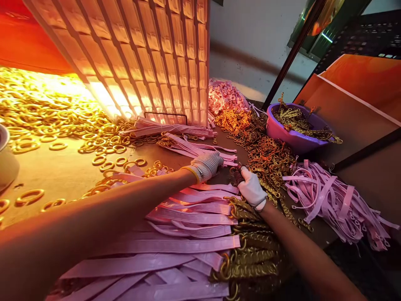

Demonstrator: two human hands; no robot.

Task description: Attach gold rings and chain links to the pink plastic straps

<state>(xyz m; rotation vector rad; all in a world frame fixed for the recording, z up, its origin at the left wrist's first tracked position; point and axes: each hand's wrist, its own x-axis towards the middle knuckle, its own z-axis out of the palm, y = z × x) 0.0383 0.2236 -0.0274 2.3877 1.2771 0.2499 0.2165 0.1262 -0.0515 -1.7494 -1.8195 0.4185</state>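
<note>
My left hand [205, 166], in a dotted knit glove with a yellow cuff, is closed at the ends of some narrow pink straps [184, 146]. Its fingertips are partly hidden, with strap ends showing just past them. To its right my right hand [253, 190], in a white glove, is closed around a small dark piece [239, 170] whose kind I cannot make out. Below both hands lies a spread of wider pink straps [194, 217]. Gold rings and lengths of gold chain [255, 253] are attached at their right ends.
Loose gold rings [58, 146] cover the table's left side. A tall, ribbed translucent panel [150, 62] stands behind. Loose chains [269, 154] heap at right, near a purple basin [286, 131] of chains and a bundle of pink straps [335, 200]. Small pink pieces [228, 96] are piled behind.
</note>
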